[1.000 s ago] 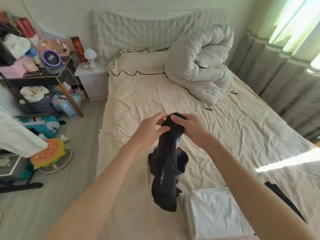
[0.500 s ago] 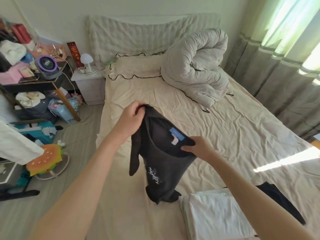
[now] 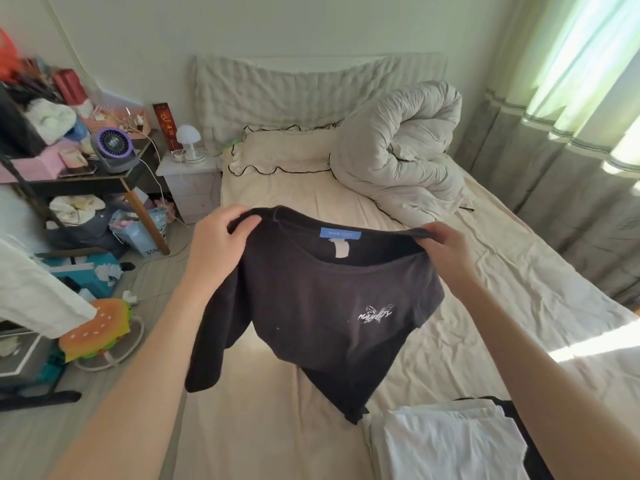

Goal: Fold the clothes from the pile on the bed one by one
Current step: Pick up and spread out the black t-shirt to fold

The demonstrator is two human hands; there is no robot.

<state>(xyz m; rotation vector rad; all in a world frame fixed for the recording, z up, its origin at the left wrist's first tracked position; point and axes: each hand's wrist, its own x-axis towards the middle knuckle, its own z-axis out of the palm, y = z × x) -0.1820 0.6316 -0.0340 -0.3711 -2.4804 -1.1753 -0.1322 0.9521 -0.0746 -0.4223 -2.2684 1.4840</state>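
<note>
A black T-shirt (image 3: 311, 306) with a blue neck label and a small white chest print hangs spread out above the cream bed (image 3: 346, 195). My left hand (image 3: 221, 237) grips its left shoulder and my right hand (image 3: 441, 242) pinches its right shoulder, both at the same height. The hem hangs down and its lowest corner reaches a stack of white folded clothes (image 3: 446, 441) at the lower right. A dark garment (image 3: 530, 455) lies under and beside that stack.
A rolled grey duvet (image 3: 398, 150) and a pillow (image 3: 284, 154) lie at the head of the bed. A white nightstand (image 3: 190, 181) with a lamp, a cluttered desk (image 3: 79, 174) and floor clutter stand to the left. Curtains (image 3: 554, 133) hang on the right.
My hands have moved apart, and the bunched black T-shirt has opened out wide between them. The view has shifted slightly.
</note>
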